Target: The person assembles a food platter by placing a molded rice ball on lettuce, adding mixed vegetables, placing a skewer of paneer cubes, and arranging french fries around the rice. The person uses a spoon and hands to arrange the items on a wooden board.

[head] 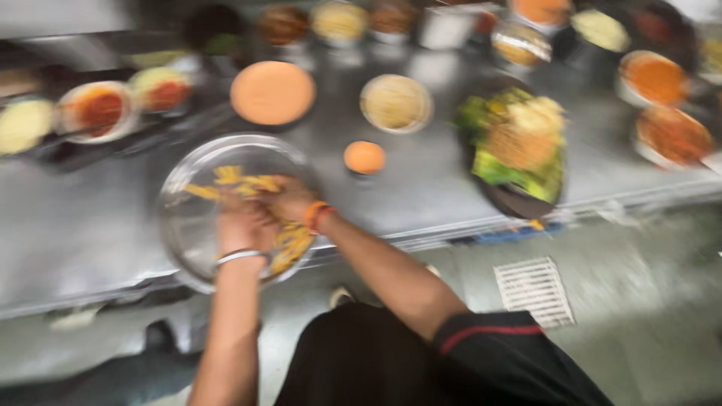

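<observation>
The whole view is blurred by motion. A wide clear glass bowl [192, 225] sits near the front edge of a steel counter [90, 225] and holds yellow strips of food [241, 180]. Both my hands are inside the bowl among the strips. My left hand [242, 224], with a silver bangle on its wrist, is at the near side of the bowl. My right hand [289, 199], with an orange band on its wrist, reaches in from the right and lies just beyond the left. The blur hides how the fingers are set.
A black plate [511, 201] with green leaves and orange-yellow food stands to the right. A small orange cup [365, 157], a large orange bowl [272, 92] and a beige bowl [396, 103] stand behind. Several sauce bowls line the back. A floor drain grate [534, 291] lies below.
</observation>
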